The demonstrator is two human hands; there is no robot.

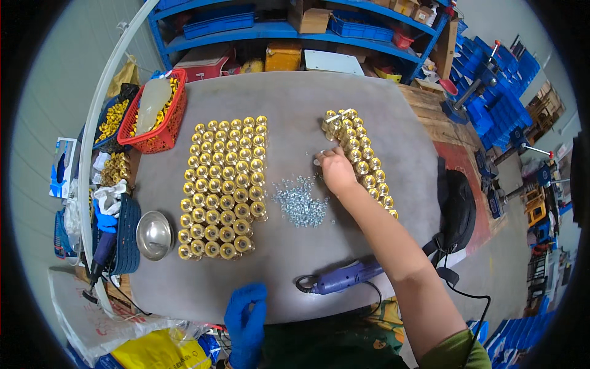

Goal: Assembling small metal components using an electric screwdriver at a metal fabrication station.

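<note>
Near the middle of the grey table, my bare right hand (337, 170) has its fingers drawn together, pointing to the far left. A small pale round piece (316, 162) shows at the fingertips; whether it is gripped I cannot tell. Just nearer lies a loose pile of small shiny metal nuts (301, 203). Right of the hand stands a narrow block of brass round fittings (362, 154), with a few stacked on top at its far end. A wider block of brass fittings (224, 184) fills the left. My blue-gloved left hand (246, 313), loosely curled and holding nothing visible, hovers at the near edge.
A purple power tool (344, 277) with a black cable lies at the near right. At the left are a metal bowl (154, 235) and a red basket (175, 117) of brass parts. A black bag (460, 206) sits at the right edge; blue shelves (276, 29) stand behind.
</note>
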